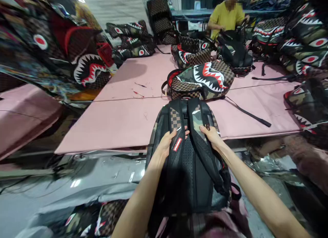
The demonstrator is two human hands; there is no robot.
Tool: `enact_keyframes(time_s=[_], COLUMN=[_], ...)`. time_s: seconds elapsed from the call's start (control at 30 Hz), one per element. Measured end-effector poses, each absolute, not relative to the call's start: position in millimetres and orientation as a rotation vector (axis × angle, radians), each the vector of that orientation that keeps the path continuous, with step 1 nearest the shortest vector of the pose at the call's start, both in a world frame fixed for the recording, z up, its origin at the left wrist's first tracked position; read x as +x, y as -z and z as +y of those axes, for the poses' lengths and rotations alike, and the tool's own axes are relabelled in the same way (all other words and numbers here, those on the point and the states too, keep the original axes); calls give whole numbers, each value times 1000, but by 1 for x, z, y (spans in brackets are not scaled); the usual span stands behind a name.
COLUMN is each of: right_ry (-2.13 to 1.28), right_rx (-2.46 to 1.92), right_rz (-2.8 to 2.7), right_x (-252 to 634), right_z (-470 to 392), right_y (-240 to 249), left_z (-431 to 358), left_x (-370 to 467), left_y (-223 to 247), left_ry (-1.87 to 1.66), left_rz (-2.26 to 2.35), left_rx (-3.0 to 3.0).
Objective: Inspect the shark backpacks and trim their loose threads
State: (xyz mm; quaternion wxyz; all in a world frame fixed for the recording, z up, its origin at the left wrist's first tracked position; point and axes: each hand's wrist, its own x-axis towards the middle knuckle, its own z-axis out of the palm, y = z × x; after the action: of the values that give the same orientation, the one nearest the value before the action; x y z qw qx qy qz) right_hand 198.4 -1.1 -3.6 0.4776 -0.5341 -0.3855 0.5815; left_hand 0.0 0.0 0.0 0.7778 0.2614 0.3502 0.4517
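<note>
A black backpack (pixel 188 183) with checkered and camouflage patches leans against the table's front edge, its padded back and two shoulder straps facing up at me. My left hand (pixel 169 140) is wrapped round the left shoulder strap (pixel 175 120), just beside a small red label (pixel 177 144). The right shoulder strap (pixel 198 120) is gripped in my right hand (pixel 210 135), thumb on top and the other fingers mostly hidden. Just beyond the backpack's top lies a camouflage and checkered bag (pixel 205 79) with a shark-mouth print.
Pink sheeting covers the table (pixel 123 128), with two thin pen-like tools (pixel 138 94) on it. Stacked shark-print bags (pixel 307 43) stand at right, more bags (pixel 135 40) at back left. A person in a yellow shirt (pixel 225 17) handles a black backpack (pixel 234 52) across the table.
</note>
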Motion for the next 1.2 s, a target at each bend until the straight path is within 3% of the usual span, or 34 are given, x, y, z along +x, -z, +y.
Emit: enact_keyframes(time_s=[1.2], right_ry=[-1277], right_rx=[-1337], right_rz=[-998], right_x=[201], right_z=[-2], right_y=[32], left_z=[0], left_x=[1], left_y=[16], left_ry=[-1017], left_rz=[701], left_rx=[620])
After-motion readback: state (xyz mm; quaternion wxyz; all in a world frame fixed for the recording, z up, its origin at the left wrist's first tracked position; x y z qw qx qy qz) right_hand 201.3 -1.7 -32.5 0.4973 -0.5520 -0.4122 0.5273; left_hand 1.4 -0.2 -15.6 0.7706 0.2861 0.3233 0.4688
